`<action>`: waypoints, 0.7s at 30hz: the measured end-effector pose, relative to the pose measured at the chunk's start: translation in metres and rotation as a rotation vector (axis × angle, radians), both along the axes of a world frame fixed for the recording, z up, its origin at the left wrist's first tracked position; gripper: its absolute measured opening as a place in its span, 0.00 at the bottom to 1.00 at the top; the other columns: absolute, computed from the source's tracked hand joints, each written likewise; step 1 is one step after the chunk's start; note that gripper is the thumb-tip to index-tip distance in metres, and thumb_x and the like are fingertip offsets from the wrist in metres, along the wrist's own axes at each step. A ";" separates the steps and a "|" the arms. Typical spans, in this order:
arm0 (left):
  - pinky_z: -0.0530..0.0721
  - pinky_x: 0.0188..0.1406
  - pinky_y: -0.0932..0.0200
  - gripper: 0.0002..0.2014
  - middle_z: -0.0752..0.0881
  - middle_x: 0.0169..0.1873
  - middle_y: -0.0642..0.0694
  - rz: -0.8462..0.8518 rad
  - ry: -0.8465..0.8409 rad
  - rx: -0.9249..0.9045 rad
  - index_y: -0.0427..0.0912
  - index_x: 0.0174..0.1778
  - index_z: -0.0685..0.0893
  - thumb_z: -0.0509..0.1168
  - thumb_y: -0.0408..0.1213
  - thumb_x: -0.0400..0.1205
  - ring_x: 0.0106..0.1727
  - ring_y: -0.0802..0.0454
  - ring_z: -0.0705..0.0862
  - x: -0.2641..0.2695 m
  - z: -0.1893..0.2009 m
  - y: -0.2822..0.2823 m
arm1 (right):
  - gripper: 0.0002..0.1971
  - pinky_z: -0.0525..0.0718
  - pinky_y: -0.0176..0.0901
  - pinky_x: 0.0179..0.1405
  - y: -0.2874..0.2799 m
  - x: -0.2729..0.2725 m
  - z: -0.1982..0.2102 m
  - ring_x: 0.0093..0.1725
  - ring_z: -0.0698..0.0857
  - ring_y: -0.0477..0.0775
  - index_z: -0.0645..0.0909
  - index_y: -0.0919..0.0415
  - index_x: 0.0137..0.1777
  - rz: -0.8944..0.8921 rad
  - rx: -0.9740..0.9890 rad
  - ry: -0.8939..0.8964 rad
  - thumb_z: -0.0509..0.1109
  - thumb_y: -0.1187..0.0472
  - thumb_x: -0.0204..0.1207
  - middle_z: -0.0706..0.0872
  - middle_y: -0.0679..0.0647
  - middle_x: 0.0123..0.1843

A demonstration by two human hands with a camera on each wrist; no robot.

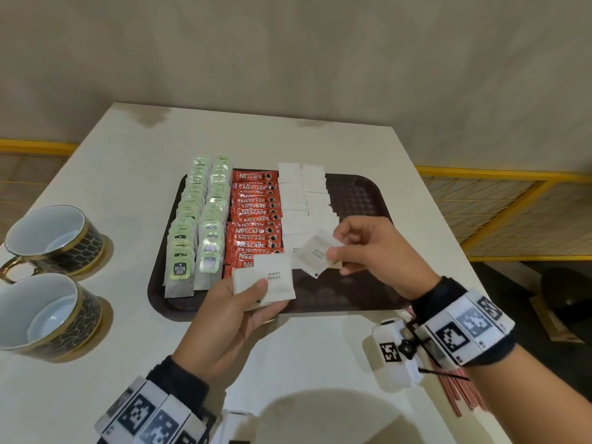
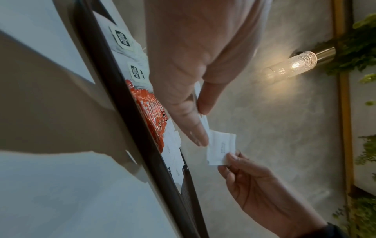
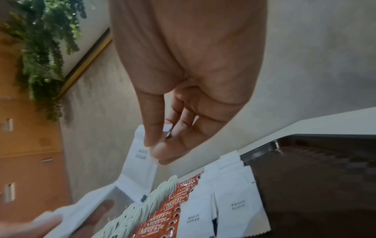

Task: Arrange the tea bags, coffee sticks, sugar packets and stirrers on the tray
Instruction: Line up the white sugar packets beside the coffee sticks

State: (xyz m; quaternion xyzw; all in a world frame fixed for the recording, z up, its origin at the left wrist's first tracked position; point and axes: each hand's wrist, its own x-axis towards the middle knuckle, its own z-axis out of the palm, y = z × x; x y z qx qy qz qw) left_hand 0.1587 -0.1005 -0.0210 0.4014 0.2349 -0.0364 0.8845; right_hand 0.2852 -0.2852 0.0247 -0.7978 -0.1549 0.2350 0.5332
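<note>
A dark brown tray (image 1: 362,193) holds two rows of pale green tea bags (image 1: 195,219), a row of red coffee sticks (image 1: 254,219) and two rows of white sugar packets (image 1: 301,193). My left hand (image 1: 243,302) grips a small stack of sugar packets (image 1: 269,280) above the tray's front edge. My right hand (image 1: 358,245) pinches a single sugar packet (image 1: 315,254) by its corner, just right of the stack; the same packet (image 3: 140,162) hangs from its fingertips in the right wrist view. Red stirrers (image 1: 461,395) lie on the table under my right wrist.
Two black and gold cups (image 1: 51,238) stand on saucers at the table's left edge. The tray's right third (image 1: 358,200) is bare. A yellow-framed railing (image 1: 499,213) runs behind the table on the right. A wall lamp (image 2: 293,64) glows on the wall.
</note>
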 end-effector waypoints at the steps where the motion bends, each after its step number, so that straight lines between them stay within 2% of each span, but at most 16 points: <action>1: 0.90 0.49 0.53 0.11 0.91 0.54 0.42 0.001 0.000 0.025 0.39 0.60 0.82 0.61 0.27 0.83 0.55 0.44 0.90 -0.001 0.001 0.000 | 0.06 0.88 0.37 0.31 -0.003 -0.002 0.003 0.41 0.92 0.53 0.80 0.67 0.42 -0.014 0.022 0.012 0.75 0.73 0.74 0.91 0.57 0.38; 4: 0.91 0.43 0.56 0.12 0.91 0.54 0.43 0.018 -0.004 0.099 0.40 0.60 0.83 0.64 0.27 0.82 0.53 0.44 0.90 -0.003 0.002 -0.001 | 0.04 0.88 0.37 0.34 -0.006 -0.011 0.010 0.48 0.92 0.63 0.81 0.67 0.46 0.002 0.055 0.074 0.73 0.74 0.76 0.92 0.61 0.46; 6: 0.91 0.43 0.53 0.11 0.91 0.52 0.42 0.036 -0.006 0.155 0.40 0.59 0.84 0.65 0.28 0.81 0.50 0.43 0.91 -0.005 0.002 -0.003 | 0.04 0.88 0.37 0.35 -0.004 -0.020 0.013 0.48 0.91 0.65 0.83 0.68 0.48 0.040 0.070 0.127 0.73 0.73 0.75 0.93 0.60 0.46; 8: 0.90 0.49 0.45 0.12 0.91 0.52 0.40 0.030 -0.014 0.169 0.40 0.60 0.84 0.66 0.29 0.81 0.49 0.40 0.91 -0.007 0.003 -0.006 | 0.03 0.88 0.37 0.35 0.001 -0.028 0.011 0.40 0.91 0.58 0.84 0.67 0.46 0.068 0.070 0.160 0.74 0.73 0.74 0.93 0.57 0.43; 9: 0.91 0.47 0.46 0.13 0.91 0.52 0.39 0.020 -0.029 0.168 0.39 0.61 0.84 0.67 0.29 0.81 0.49 0.40 0.91 -0.009 0.004 -0.008 | 0.04 0.88 0.38 0.36 0.004 -0.031 0.009 0.38 0.90 0.53 0.84 0.67 0.44 0.068 0.064 0.158 0.74 0.73 0.74 0.92 0.56 0.41; 11: 0.90 0.35 0.57 0.14 0.91 0.52 0.38 0.017 -0.062 0.180 0.35 0.61 0.83 0.67 0.27 0.79 0.44 0.44 0.92 -0.010 0.004 -0.009 | 0.05 0.89 0.42 0.39 0.010 -0.035 0.001 0.37 0.90 0.48 0.83 0.65 0.40 0.040 0.041 0.126 0.75 0.74 0.73 0.91 0.57 0.41; 12: 0.88 0.33 0.61 0.15 0.91 0.52 0.38 0.020 -0.072 0.182 0.34 0.61 0.83 0.68 0.27 0.78 0.42 0.46 0.92 -0.011 0.003 -0.008 | 0.06 0.90 0.44 0.41 0.013 -0.036 -0.003 0.39 0.91 0.49 0.82 0.66 0.40 0.020 0.037 0.116 0.75 0.74 0.73 0.90 0.62 0.44; 14: 0.88 0.33 0.62 0.18 0.90 0.53 0.38 0.022 -0.083 0.181 0.34 0.61 0.83 0.69 0.28 0.74 0.46 0.46 0.92 -0.012 0.002 -0.008 | 0.06 0.90 0.47 0.43 0.016 -0.037 -0.010 0.44 0.92 0.55 0.80 0.67 0.42 -0.022 0.058 0.142 0.75 0.75 0.73 0.87 0.72 0.47; 15: 0.89 0.34 0.61 0.19 0.90 0.54 0.38 0.023 -0.086 0.178 0.35 0.61 0.83 0.70 0.29 0.72 0.49 0.44 0.91 -0.013 0.001 -0.008 | 0.07 0.90 0.47 0.43 0.017 -0.037 -0.013 0.46 0.92 0.56 0.80 0.67 0.45 -0.030 0.078 0.171 0.74 0.75 0.73 0.85 0.74 0.46; 18: 0.90 0.37 0.59 0.21 0.91 0.53 0.39 0.022 -0.092 0.159 0.36 0.61 0.83 0.70 0.30 0.70 0.53 0.43 0.90 -0.015 -0.002 -0.009 | 0.09 0.89 0.49 0.47 0.018 -0.039 -0.018 0.47 0.92 0.56 0.82 0.68 0.53 0.009 0.106 0.239 0.72 0.75 0.75 0.90 0.63 0.43; 19: 0.90 0.38 0.59 0.21 0.91 0.53 0.39 0.023 -0.094 0.152 0.35 0.61 0.83 0.70 0.30 0.71 0.53 0.43 0.90 -0.015 -0.002 -0.010 | 0.08 0.89 0.48 0.47 0.017 -0.039 -0.019 0.47 0.92 0.57 0.83 0.68 0.53 0.027 0.095 0.240 0.72 0.75 0.75 0.91 0.61 0.44; 21: 0.91 0.39 0.58 0.20 0.91 0.53 0.40 0.037 -0.080 0.138 0.36 0.61 0.83 0.69 0.32 0.72 0.53 0.43 0.91 -0.016 -0.004 -0.009 | 0.06 0.89 0.44 0.44 0.017 -0.035 -0.016 0.46 0.91 0.58 0.85 0.67 0.50 0.050 0.044 0.206 0.73 0.74 0.75 0.92 0.64 0.46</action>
